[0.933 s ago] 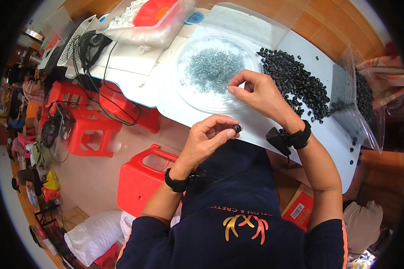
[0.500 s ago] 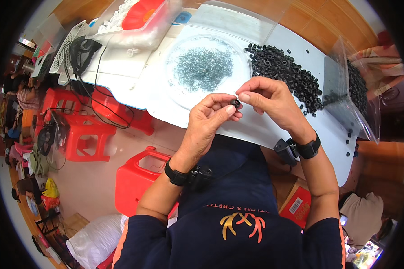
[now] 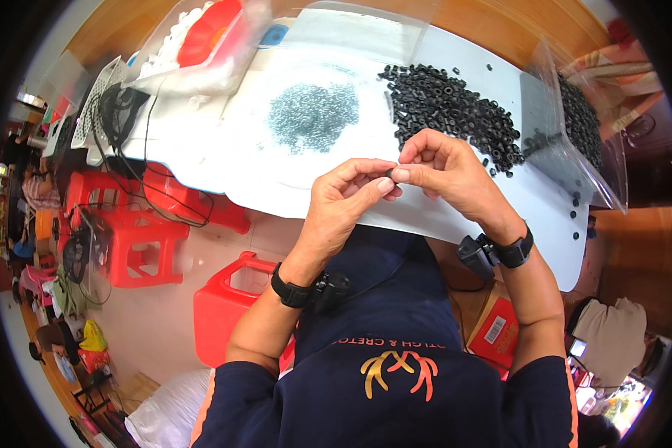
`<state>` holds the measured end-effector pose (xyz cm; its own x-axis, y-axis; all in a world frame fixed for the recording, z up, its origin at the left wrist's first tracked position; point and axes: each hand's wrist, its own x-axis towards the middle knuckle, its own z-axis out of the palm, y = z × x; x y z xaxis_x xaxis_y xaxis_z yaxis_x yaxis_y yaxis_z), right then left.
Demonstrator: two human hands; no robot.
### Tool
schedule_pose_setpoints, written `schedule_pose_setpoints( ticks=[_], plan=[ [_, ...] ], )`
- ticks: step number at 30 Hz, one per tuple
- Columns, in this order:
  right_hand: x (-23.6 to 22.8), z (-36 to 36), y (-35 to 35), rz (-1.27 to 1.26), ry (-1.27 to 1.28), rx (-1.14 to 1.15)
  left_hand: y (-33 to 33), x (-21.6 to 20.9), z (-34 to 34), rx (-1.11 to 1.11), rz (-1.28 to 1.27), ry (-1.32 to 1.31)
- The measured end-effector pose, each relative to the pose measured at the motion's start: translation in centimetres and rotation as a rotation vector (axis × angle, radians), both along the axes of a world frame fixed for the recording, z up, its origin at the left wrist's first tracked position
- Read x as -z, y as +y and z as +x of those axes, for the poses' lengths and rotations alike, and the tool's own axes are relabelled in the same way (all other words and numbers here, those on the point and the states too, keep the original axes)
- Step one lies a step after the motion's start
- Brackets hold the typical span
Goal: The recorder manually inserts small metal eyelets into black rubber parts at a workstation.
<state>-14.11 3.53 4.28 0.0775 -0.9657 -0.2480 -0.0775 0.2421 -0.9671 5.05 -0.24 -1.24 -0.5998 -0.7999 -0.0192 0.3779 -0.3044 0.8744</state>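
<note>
Two hands: both raised together over the near edge of the white bench (image 3: 201, 160), fingertips meeting.
Left hand (image 3: 343, 205): thumb and forefinger pinched on one end of a small dark plastic piece (image 3: 389, 173); a black wrist strap on the forearm behind it.
Right hand (image 3: 448, 168): fingertips closed on the other end of the same small dark plastic piece; other fingers curled; a black wrist strap too.
Small dark plastic piece: held between the two hands, in the air just in front of the bench's near edge; shape too small to tell.
Heap of black plastic rings (image 3: 448, 104): loose on the bench, just beyond the right hand; a few strays lie near the bench's right end.
Pile of small grey metal parts (image 3: 313, 116): on a clear plastic sheet at mid-bench, left of the black heap, well beyond the left hand.
Clear plastic bag (image 3: 575, 134): at the bench's right end, open, dark rings inside.
Red plastic tray (image 3: 209, 30): at the bench's far left corner, on white packaging.
Black cable (image 3: 157, 194): hangs off the bench's left edge.
Red plastic stools (image 3: 138, 239): on the floor left of the bench; another one stands near the person's lap.
</note>
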Motion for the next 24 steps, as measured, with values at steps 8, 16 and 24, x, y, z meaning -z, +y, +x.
schedule_pose_setpoints(
  ticks=[8, 16, 24],
  plan=[
    [2.4, 2.4, 3.1, -0.766, 0.807, 0.203, 0.7, 1.6, -1.3, -0.108, 0.011, -0.046],
    [2.5, -1.5, 5.4, -0.513, 0.547, 0.191, 0.7, 1.6, -2.1, 0.052, 0.132, 0.015],
    [4.5, -10.9, 6.0, -0.307, 1.161, 0.339, 0.7, 2.3, -2.8, 0.145, 0.167, 0.015]
  ],
)
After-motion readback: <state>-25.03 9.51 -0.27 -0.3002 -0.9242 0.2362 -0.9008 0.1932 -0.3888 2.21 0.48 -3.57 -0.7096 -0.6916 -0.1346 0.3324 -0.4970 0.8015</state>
